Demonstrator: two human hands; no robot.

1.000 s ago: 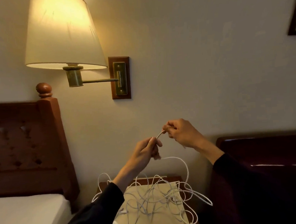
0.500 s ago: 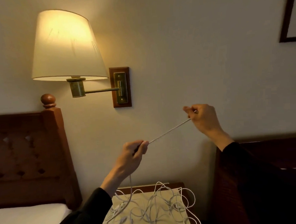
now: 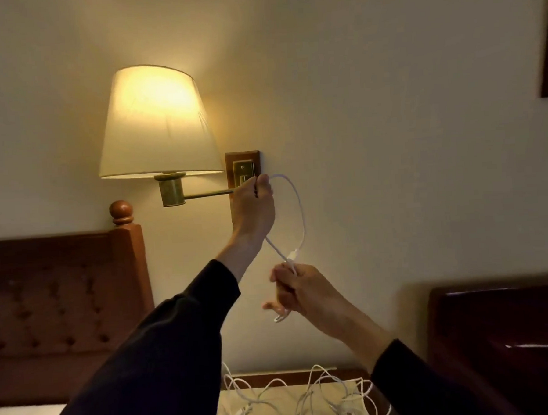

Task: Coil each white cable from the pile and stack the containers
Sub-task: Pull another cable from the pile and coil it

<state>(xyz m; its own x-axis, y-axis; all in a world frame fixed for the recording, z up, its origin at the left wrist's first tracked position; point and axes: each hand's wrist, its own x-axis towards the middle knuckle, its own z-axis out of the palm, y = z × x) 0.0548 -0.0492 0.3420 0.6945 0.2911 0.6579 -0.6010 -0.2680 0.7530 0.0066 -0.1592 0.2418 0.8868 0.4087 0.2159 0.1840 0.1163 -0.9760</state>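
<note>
Both hands' grip pinches white cable (image 3: pixel 299 206), looped between them.

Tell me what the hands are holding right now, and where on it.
Both hold one white cable. The left hand pinches it at the top of a raised loop; the right hand grips it lower, just below the connector.

Two hands (image 3: pixel 255 205), one lamp (image 3: pixel 157 124)
</note>
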